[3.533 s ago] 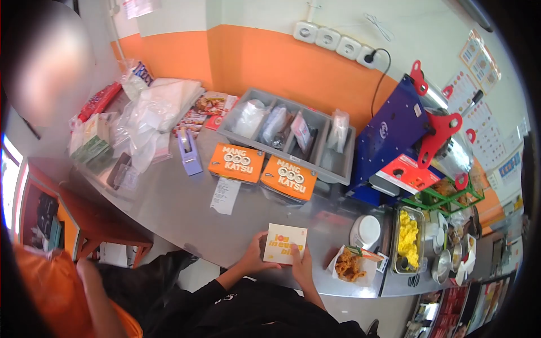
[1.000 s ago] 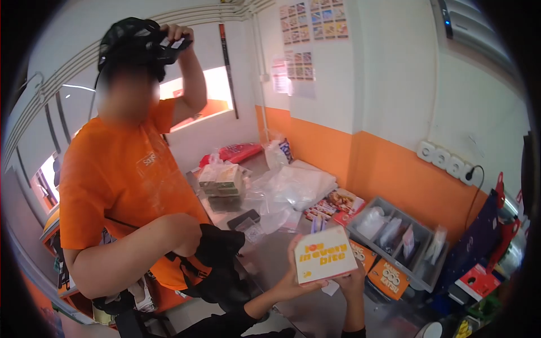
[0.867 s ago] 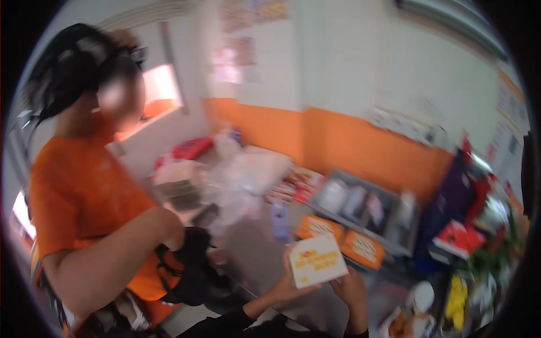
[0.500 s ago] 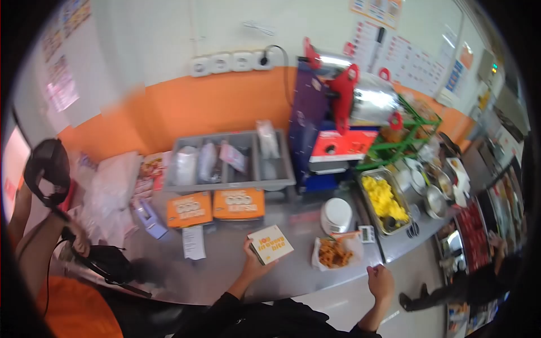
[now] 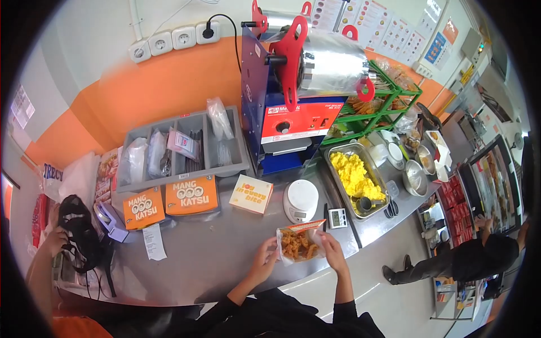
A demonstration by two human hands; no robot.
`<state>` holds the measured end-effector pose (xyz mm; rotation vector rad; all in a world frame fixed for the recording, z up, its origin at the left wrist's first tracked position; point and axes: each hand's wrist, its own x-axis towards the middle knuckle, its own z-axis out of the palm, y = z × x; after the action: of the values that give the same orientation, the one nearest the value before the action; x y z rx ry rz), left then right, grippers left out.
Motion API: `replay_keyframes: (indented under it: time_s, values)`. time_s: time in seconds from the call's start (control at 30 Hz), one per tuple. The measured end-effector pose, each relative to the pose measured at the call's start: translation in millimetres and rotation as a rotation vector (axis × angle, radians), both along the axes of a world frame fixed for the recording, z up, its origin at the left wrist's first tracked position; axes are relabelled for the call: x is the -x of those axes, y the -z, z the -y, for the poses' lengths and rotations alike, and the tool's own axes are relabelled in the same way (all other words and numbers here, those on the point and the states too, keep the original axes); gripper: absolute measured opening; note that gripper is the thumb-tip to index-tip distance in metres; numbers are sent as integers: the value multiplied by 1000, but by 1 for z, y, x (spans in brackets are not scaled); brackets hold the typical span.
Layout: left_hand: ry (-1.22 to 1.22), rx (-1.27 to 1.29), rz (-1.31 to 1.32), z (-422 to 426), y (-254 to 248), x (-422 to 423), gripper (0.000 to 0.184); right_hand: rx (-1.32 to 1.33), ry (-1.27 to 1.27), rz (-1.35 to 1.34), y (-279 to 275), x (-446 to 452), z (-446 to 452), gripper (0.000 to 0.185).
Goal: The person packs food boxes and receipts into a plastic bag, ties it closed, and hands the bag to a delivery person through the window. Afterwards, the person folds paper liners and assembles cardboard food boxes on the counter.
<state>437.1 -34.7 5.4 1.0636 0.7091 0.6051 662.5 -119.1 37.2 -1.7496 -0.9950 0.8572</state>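
Observation:
An open paper packet of fried food [image 5: 298,245] is held at the counter's front edge between my two hands. My left hand [image 5: 264,262] grips its left side, and my right hand [image 5: 333,253] grips its right side. Behind the packet, the white and yellow box [image 5: 252,194] rests closed on the counter, left of a white kitchen scale [image 5: 301,201]. A small digital timer [image 5: 337,218] lies just behind my right hand. Two orange boxes [image 5: 191,195] [image 5: 143,208] stand farther left, a paper receipt [image 5: 154,242] in front of them.
A grey divided tray [image 5: 183,149] sits at the back, beside a blue and red sealing machine [image 5: 298,121]. Right of the scale is a metal tray of yellow food [image 5: 356,177]. A tape dispenser [image 5: 111,221] and a co-worker's hand with a black cap [image 5: 79,231] are left. Another person [image 5: 479,258] stands far right.
The white and yellow box has left my left hand and now rests on the counter. Both hands have come together on the food packet, which has shifted left. The view has turned right.

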Motion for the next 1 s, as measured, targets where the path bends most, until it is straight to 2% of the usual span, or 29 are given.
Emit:
replay_keyframes:
  time_s: [0.03, 0.17, 0.27, 0.3, 0.4, 0.43, 0.53, 0.63, 0.73, 0.8, 0.83, 0.9, 0.93, 0.97, 1.0]
  values:
    - [-82, -181, -72, 6, 14, -3, 34, 62, -23, -87, -5, 5, 1, 37]
    - [-238, -180, 12, 9, 32, 19, 32, 105, -108, -299, -19, 35, 2, 35]
    - [-283, -171, -34, 8, 25, 57, 36, 25, -83, -178, -4, 55, -4, 28]
    - [-226, -236, -93, 4, 25, 72, 42, -105, -103, -11, -10, 66, -9, 21]
    - [-60, -91, -144, 3, -6, 97, 46, -118, -236, 212, -12, 92, -11, 21]
    - [-20, -114, -151, 4, -16, 100, 48, -126, -266, 228, -16, 97, -12, 21]
    - [50, -178, -174, 3, -29, 98, 53, -41, -375, 513, -19, 105, -10, 21]
    - [10, -287, -223, 5, -30, 92, 56, -16, -338, 555, -33, 122, -18, 18]
    - [-46, -476, -363, 11, -28, 79, 58, -44, -245, 488, -16, 135, -23, 19]
    - [-87, -550, -549, 20, -35, 72, 58, 86, -348, 229, -1, 117, -23, 26]
    - [-84, -553, -516, 22, -37, 71, 59, 153, -396, 97, 3, 108, -19, 30]
    - [-73, -557, -449, 22, -41, 70, 60, 24, -407, -62, -19, 109, -12, 41]
    - [-54, -471, -407, 22, -43, 70, 59, -41, -414, -140, -28, 108, -8, 46]
    - [-36, -385, -367, 21, -45, 72, 59, 15, -475, -86, -26, 103, -6, 58]
    - [-16, -301, -326, 21, -45, 73, 58, 14, -482, -48, -28, 104, -5, 59]
